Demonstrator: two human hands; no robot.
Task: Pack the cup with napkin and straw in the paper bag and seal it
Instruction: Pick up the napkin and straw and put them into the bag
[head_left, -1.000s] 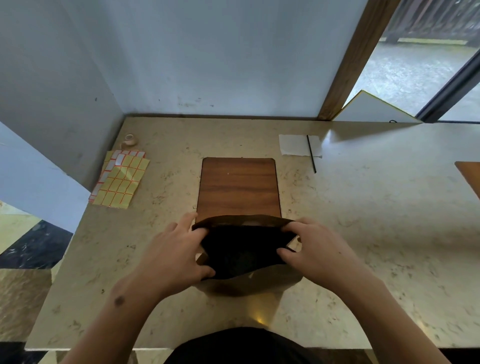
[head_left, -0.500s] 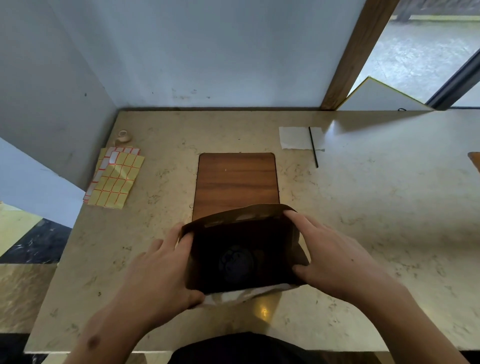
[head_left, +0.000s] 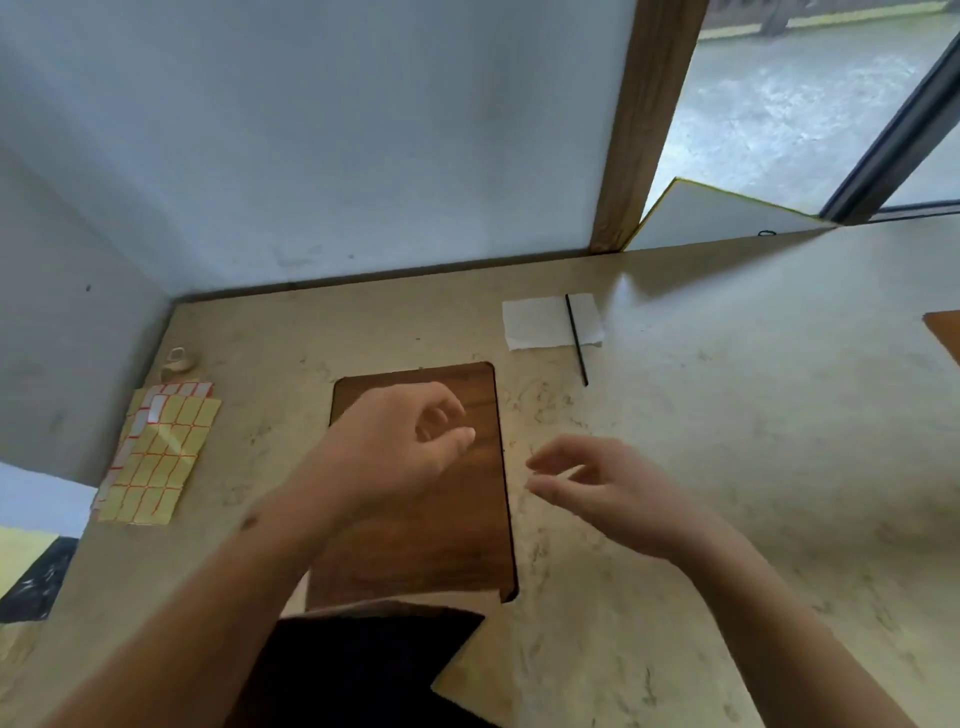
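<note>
The brown paper bag (head_left: 374, 654) stands open at the near edge of the table, its dark mouth facing up; the cup inside cannot be made out. My left hand (head_left: 400, 447) hovers over the wooden board (head_left: 415, 540) with fingers loosely curled, holding nothing. My right hand (head_left: 587, 483) floats just right of the board, fingers apart and empty. A white napkin (head_left: 540, 322) lies flat at the back right of the table. A thin black straw (head_left: 575, 338) rests across the napkin's right side.
A yellow sticker sheet (head_left: 156, 457) with red grid lines lies at the left, with a small tape roll (head_left: 176, 361) behind it. Walls close the back and left. A white panel (head_left: 717, 218) leans at the back right. Another wooden board's corner (head_left: 945, 332) shows at the right edge.
Both hands let go of the bag's rim and rose forward over the board. The view tilted, so the bag now sits low in the frame.
</note>
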